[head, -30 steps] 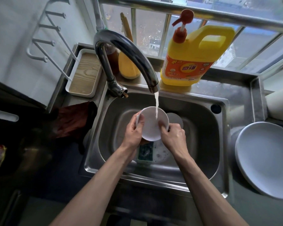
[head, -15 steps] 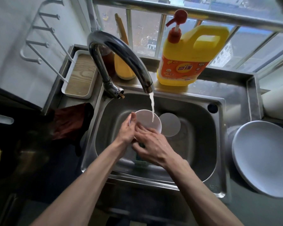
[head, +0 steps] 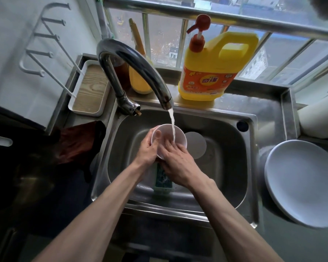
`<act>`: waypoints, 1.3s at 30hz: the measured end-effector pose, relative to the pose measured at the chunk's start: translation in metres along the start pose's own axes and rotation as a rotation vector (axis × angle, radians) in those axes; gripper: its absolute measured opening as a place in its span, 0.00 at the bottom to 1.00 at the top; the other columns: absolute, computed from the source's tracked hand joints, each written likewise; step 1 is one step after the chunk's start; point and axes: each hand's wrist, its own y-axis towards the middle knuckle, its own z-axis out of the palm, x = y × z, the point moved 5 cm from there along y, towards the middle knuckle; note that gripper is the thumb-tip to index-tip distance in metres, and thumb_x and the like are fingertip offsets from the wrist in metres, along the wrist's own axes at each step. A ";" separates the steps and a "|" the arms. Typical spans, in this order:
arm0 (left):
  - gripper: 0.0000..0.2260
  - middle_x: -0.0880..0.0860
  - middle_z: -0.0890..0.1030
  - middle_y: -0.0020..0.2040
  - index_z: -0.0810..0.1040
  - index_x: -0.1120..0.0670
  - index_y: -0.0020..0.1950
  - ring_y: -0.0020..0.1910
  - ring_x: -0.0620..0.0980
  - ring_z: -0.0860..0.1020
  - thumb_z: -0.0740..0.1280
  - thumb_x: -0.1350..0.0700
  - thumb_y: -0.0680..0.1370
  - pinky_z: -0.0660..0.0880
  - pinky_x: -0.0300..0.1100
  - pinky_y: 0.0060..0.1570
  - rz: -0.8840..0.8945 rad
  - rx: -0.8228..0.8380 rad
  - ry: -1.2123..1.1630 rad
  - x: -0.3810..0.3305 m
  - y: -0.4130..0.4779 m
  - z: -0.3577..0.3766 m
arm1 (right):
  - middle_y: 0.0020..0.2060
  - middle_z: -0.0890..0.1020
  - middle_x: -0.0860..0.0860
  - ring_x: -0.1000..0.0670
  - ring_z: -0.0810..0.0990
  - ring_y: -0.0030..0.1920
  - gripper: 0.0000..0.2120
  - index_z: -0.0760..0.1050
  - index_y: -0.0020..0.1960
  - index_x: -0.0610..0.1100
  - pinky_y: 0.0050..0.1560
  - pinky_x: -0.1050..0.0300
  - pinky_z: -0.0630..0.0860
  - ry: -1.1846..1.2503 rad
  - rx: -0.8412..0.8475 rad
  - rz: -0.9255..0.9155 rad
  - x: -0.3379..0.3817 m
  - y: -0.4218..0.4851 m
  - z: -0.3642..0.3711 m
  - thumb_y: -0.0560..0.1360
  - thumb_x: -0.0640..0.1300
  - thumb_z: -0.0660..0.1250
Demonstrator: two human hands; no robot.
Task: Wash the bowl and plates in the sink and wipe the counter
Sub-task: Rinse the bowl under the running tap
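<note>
A white bowl (head: 175,136) is gripped by the left hand (head: 147,151) and rubbed by the flat-open right hand (head: 175,163) under running water (head: 172,123); it could be dropped if wet fingers slip.

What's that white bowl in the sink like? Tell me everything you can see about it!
The bowl is small, round, plain white and smooth; whether it is plastic or ceramic cannot be told. It is held above the sink basin, tilted so its opening faces the camera. Water from the tap streams into it. The left hand grips its left rim, thumb inside. The right hand lies across its lower edge with fingers reaching inside. A white plate lies just behind it.
</note>
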 end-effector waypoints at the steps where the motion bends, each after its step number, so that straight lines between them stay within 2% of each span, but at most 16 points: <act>1: 0.15 0.57 0.84 0.59 0.77 0.47 0.65 0.59 0.56 0.83 0.65 0.43 0.81 0.82 0.55 0.55 0.010 0.013 0.000 -0.002 0.000 -0.001 | 0.83 0.58 0.48 0.48 0.53 0.83 0.35 0.53 0.84 0.48 0.82 0.48 0.54 0.030 -0.022 -0.053 0.004 0.001 -0.002 0.82 0.41 0.65; 4: 0.18 0.55 0.83 0.56 0.78 0.46 0.64 0.57 0.56 0.83 0.72 0.44 0.76 0.83 0.51 0.48 0.035 -0.026 0.001 -0.007 0.000 -0.006 | 0.72 0.78 0.53 0.39 0.79 0.65 0.23 0.78 0.70 0.54 0.62 0.44 0.78 0.100 -0.144 -0.065 0.008 -0.004 -0.011 0.78 0.39 0.68; 6: 0.18 0.55 0.83 0.57 0.78 0.46 0.63 0.58 0.58 0.82 0.72 0.43 0.76 0.83 0.53 0.47 0.052 -0.072 0.014 -0.006 0.004 -0.009 | 0.57 0.87 0.52 0.40 0.85 0.50 0.13 0.85 0.59 0.57 0.49 0.46 0.84 0.078 -0.276 -0.027 0.006 -0.009 -0.019 0.79 0.49 0.65; 9: 0.19 0.54 0.82 0.56 0.78 0.46 0.63 0.58 0.57 0.81 0.68 0.38 0.77 0.82 0.52 0.48 0.068 -0.076 0.055 -0.007 0.006 -0.007 | 0.42 0.88 0.51 0.44 0.87 0.41 0.17 0.88 0.46 0.51 0.40 0.49 0.85 -0.141 -0.351 0.020 -0.002 -0.015 -0.018 0.79 0.59 0.64; 12: 0.26 0.56 0.82 0.59 0.77 0.51 0.67 0.57 0.53 0.81 0.62 0.34 0.77 0.80 0.46 0.52 0.106 -0.069 0.070 -0.005 0.009 0.000 | 0.50 0.88 0.49 0.45 0.86 0.51 0.13 0.84 0.53 0.45 0.54 0.50 0.82 -0.240 -0.412 0.096 -0.009 -0.017 -0.011 0.77 0.54 0.73; 15: 0.23 0.58 0.83 0.59 0.77 0.54 0.66 0.57 0.52 0.81 0.56 0.40 0.81 0.79 0.46 0.56 0.088 -0.052 0.087 0.000 0.010 0.007 | 0.74 0.74 0.42 0.43 0.71 0.76 0.32 0.66 0.79 0.38 0.80 0.48 0.61 -0.134 -0.225 0.133 -0.016 -0.007 0.008 0.79 0.50 0.68; 18: 0.21 0.60 0.84 0.58 0.78 0.54 0.63 0.57 0.54 0.83 0.56 0.42 0.83 0.80 0.50 0.57 0.044 -0.030 0.063 0.007 0.010 0.007 | 0.83 0.55 0.42 0.44 0.52 0.83 0.44 0.43 0.85 0.43 0.82 0.46 0.52 -0.004 -0.092 0.043 -0.011 0.002 0.022 0.78 0.41 0.67; 20: 0.20 0.59 0.85 0.57 0.78 0.54 0.64 0.56 0.54 0.84 0.56 0.42 0.85 0.81 0.51 0.57 0.019 -0.038 0.066 0.010 0.011 0.003 | 0.82 0.61 0.48 0.47 0.59 0.82 0.43 0.54 0.85 0.47 0.79 0.50 0.62 0.054 -0.096 -0.016 -0.005 0.002 0.023 0.75 0.36 0.69; 23: 0.22 0.56 0.84 0.54 0.77 0.53 0.66 0.53 0.52 0.83 0.55 0.40 0.85 0.82 0.53 0.54 0.021 -0.100 0.073 0.012 0.014 -0.005 | 0.63 0.83 0.57 0.50 0.83 0.58 0.17 0.82 0.64 0.55 0.55 0.55 0.79 0.084 -0.339 -0.049 -0.001 -0.009 0.007 0.77 0.48 0.65; 25: 0.21 0.58 0.83 0.55 0.78 0.52 0.65 0.53 0.53 0.82 0.55 0.39 0.85 0.81 0.56 0.54 0.073 -0.138 0.116 0.009 0.018 -0.007 | 0.41 0.88 0.53 0.48 0.85 0.40 0.15 0.85 0.43 0.50 0.41 0.54 0.82 -0.047 -0.514 -0.007 -0.004 -0.017 -0.004 0.79 0.57 0.65; 27: 0.20 0.56 0.82 0.55 0.78 0.52 0.65 0.53 0.52 0.81 0.54 0.41 0.86 0.80 0.53 0.53 0.130 -0.133 0.151 0.006 0.021 -0.004 | 0.35 0.86 0.50 0.47 0.85 0.37 0.16 0.82 0.37 0.47 0.43 0.53 0.82 -0.161 -0.542 0.062 -0.013 -0.019 -0.002 0.76 0.57 0.73; 29: 0.18 0.53 0.83 0.55 0.78 0.53 0.66 0.52 0.49 0.80 0.54 0.45 0.87 0.78 0.45 0.52 0.165 -0.121 0.150 0.006 0.023 0.001 | 0.47 0.88 0.47 0.47 0.86 0.50 0.12 0.84 0.49 0.44 0.59 0.52 0.80 -0.216 -0.519 0.104 -0.017 -0.018 0.004 0.75 0.53 0.75; 31: 0.18 0.51 0.83 0.54 0.78 0.53 0.66 0.52 0.47 0.81 0.55 0.46 0.87 0.77 0.41 0.52 0.162 -0.104 0.146 0.007 0.021 0.004 | 0.67 0.81 0.43 0.44 0.78 0.70 0.26 0.75 0.71 0.39 0.77 0.50 0.67 -0.182 -0.379 0.135 -0.021 -0.011 0.018 0.78 0.50 0.71; 35: 0.21 0.52 0.85 0.55 0.78 0.55 0.66 0.56 0.48 0.83 0.56 0.43 0.83 0.78 0.41 0.57 0.183 -0.055 0.139 0.007 0.020 0.006 | 0.83 0.58 0.42 0.44 0.55 0.83 0.39 0.45 0.85 0.42 0.83 0.47 0.52 -0.004 -0.209 0.079 -0.016 0.002 0.032 0.82 0.43 0.64; 37: 0.23 0.55 0.85 0.56 0.78 0.56 0.67 0.58 0.52 0.83 0.56 0.42 0.83 0.79 0.48 0.60 0.170 -0.043 0.120 0.005 0.020 0.004 | 0.82 0.60 0.46 0.47 0.56 0.83 0.41 0.49 0.85 0.45 0.82 0.50 0.55 0.034 -0.250 0.019 -0.010 0.005 0.029 0.79 0.37 0.67; 39: 0.21 0.53 0.85 0.54 0.78 0.54 0.66 0.55 0.51 0.84 0.56 0.42 0.84 0.80 0.50 0.57 0.138 -0.059 0.101 0.005 0.020 0.001 | 0.78 0.70 0.50 0.50 0.65 0.79 0.35 0.66 0.80 0.48 0.76 0.52 0.65 0.107 -0.329 -0.023 -0.002 0.004 0.022 0.75 0.34 0.70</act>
